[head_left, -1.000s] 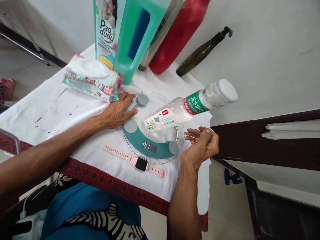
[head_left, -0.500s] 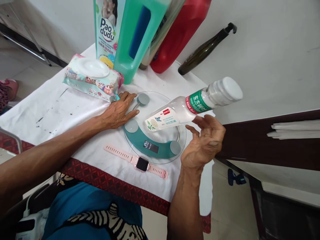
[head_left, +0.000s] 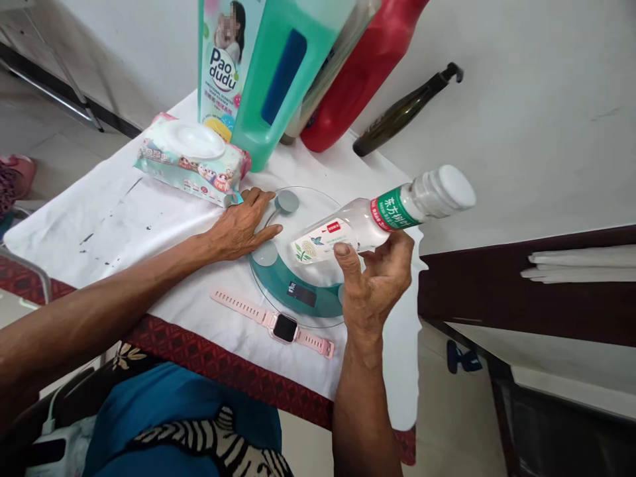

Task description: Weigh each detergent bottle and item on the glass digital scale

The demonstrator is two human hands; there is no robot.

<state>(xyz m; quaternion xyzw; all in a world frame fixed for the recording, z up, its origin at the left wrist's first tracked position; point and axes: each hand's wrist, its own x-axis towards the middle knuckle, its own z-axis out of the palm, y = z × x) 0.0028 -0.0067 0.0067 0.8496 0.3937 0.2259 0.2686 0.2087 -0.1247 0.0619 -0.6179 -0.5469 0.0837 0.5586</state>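
A clear plastic bottle with a white cap and a green and red neck label stands on a round glass scale. Around the bottle's near right side is my right hand, its thumb in front and its fingers partly hidden behind. My left hand rests flat at the scale's left edge, fingers stretched out. A grey foot pad shows beside its fingertips. The scale's small dark display faces me. Just below the scale lies a pink-strapped smartwatch with a dark screen.
A wet wipes pack lies left of the scale. Behind stand a green jug, a printed Pao dudu bottle, a red jug and a dark pump bottle near the wall. A white cloth with a red patterned border covers the table.
My right hand has moved left onto the bottle, its thumb coming round to the front. My left hand stays at the scale's edge. The view has shifted slightly.
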